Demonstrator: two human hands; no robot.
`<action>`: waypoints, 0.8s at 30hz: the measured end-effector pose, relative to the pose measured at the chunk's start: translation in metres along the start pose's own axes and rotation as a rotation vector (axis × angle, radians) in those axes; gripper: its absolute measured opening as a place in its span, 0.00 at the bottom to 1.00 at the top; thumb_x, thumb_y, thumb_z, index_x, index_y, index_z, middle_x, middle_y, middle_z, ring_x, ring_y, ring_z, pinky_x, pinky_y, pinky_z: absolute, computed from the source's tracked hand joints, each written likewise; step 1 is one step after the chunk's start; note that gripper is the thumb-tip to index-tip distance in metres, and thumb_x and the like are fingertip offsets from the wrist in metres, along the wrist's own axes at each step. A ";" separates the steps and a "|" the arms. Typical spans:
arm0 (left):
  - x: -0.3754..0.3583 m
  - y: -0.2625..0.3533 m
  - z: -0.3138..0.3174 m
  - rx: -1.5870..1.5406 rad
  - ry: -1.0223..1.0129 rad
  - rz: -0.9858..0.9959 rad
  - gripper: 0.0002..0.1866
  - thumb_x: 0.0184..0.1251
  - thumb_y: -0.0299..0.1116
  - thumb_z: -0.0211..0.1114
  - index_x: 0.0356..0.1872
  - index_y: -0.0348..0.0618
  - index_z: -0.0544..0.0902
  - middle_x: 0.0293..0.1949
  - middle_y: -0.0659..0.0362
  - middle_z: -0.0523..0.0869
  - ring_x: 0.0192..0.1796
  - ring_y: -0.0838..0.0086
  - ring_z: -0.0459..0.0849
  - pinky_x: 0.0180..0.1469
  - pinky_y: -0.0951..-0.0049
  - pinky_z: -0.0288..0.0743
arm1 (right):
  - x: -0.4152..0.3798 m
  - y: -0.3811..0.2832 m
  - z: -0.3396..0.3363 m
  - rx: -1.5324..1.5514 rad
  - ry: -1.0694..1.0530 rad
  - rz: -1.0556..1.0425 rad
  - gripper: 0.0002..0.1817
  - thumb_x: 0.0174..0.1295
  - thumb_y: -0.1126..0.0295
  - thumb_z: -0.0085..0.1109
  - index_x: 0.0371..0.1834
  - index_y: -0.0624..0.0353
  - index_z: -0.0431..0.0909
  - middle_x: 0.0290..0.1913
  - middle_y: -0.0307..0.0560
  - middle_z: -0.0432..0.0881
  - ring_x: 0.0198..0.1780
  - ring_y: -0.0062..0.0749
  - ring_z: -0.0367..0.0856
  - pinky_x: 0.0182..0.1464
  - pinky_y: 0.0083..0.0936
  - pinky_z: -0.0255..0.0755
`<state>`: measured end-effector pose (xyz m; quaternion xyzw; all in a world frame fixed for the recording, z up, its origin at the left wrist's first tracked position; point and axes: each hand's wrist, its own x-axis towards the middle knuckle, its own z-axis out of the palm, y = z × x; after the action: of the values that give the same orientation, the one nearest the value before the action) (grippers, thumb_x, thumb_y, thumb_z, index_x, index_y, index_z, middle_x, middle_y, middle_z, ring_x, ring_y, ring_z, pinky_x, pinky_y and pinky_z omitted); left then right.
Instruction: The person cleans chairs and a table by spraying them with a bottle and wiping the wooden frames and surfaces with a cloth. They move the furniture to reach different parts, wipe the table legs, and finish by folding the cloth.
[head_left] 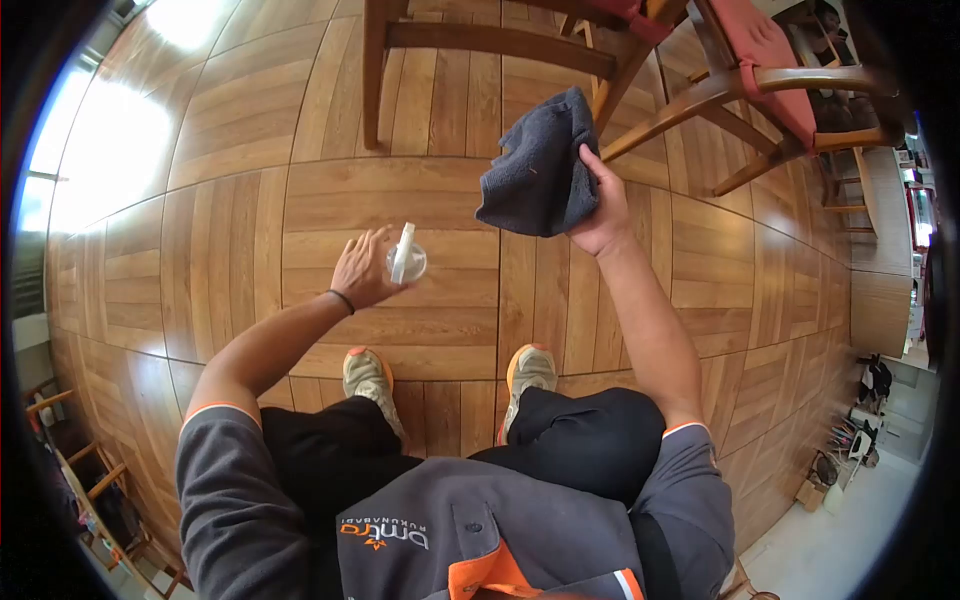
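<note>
In the head view, a dark grey cloth point(540, 170) hangs bunched in my right hand point(604, 212), with the thumb pressed over its right side and the other fingers hidden behind it. Lower and to the left, a clear spray bottle point(418, 265) with a white trigger head stands upright, seen from above on the wood-patterned floor. My left hand point(363, 268) is right at its left side, fingers spread and thumb along its near edge. A dark band circles the left wrist.
Wooden chair legs point(372, 90) rise at the top, and a chair with a red seat point(765, 60) stands at upper right. My shoes point(370, 378) are below the bottle. A wooden rack point(100, 485) is at lower left; assorted items line the right edge.
</note>
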<state>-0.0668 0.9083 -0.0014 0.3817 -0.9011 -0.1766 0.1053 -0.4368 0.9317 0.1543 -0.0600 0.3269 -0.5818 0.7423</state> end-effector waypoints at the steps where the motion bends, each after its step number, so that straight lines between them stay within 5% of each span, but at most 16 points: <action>1: -0.004 -0.005 -0.004 0.013 0.022 0.063 0.52 0.49 0.62 0.76 0.70 0.40 0.64 0.61 0.46 0.76 0.62 0.53 0.75 0.63 0.55 0.67 | 0.002 -0.002 0.006 0.014 -0.034 -0.021 0.26 0.77 0.54 0.46 0.66 0.63 0.73 0.64 0.52 0.80 0.65 0.44 0.78 0.72 0.44 0.66; 5: -0.018 -0.055 -0.023 0.124 -0.180 0.274 0.49 0.47 0.47 0.72 0.72 0.39 0.62 0.63 0.46 0.73 0.63 0.54 0.73 0.65 0.56 0.65 | 0.014 -0.011 0.036 0.004 -0.092 -0.072 0.25 0.77 0.55 0.46 0.66 0.63 0.73 0.63 0.52 0.81 0.65 0.43 0.79 0.72 0.43 0.67; 8: -0.024 -0.093 -0.039 0.252 -0.159 0.254 0.48 0.40 0.38 0.69 0.70 0.39 0.62 0.63 0.45 0.72 0.62 0.52 0.74 0.66 0.53 0.64 | 0.021 -0.019 0.063 -0.133 0.075 0.005 0.26 0.77 0.55 0.46 0.66 0.64 0.73 0.63 0.54 0.81 0.64 0.42 0.80 0.71 0.41 0.69; 11: -0.018 -0.127 -0.046 0.271 -0.006 0.088 0.48 0.40 0.36 0.68 0.70 0.39 0.62 0.62 0.45 0.73 0.62 0.52 0.73 0.66 0.52 0.64 | 0.026 -0.024 0.075 -0.034 -0.196 0.027 0.24 0.78 0.58 0.45 0.66 0.66 0.73 0.63 0.55 0.80 0.64 0.43 0.80 0.72 0.41 0.69; 16: 0.002 -0.154 -0.055 0.186 0.322 -0.278 0.48 0.46 0.36 0.68 0.73 0.41 0.59 0.63 0.48 0.71 0.62 0.54 0.72 0.65 0.53 0.62 | 0.014 -0.037 0.130 0.013 -0.338 -0.090 0.24 0.77 0.60 0.44 0.67 0.68 0.71 0.65 0.60 0.79 0.65 0.49 0.78 0.73 0.46 0.67; 24: 0.026 -0.174 -0.066 0.123 0.549 -0.430 0.46 0.47 0.37 0.70 0.72 0.40 0.62 0.59 0.48 0.76 0.64 0.54 0.72 0.67 0.53 0.61 | -0.002 -0.038 0.172 0.014 -0.400 -0.319 0.26 0.76 0.58 0.47 0.71 0.61 0.69 0.68 0.53 0.76 0.68 0.48 0.75 0.74 0.48 0.63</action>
<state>0.0495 0.7614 -0.0088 0.6015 -0.7472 -0.0310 0.2810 -0.3731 0.8717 0.3071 -0.2195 0.1559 -0.6703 0.6916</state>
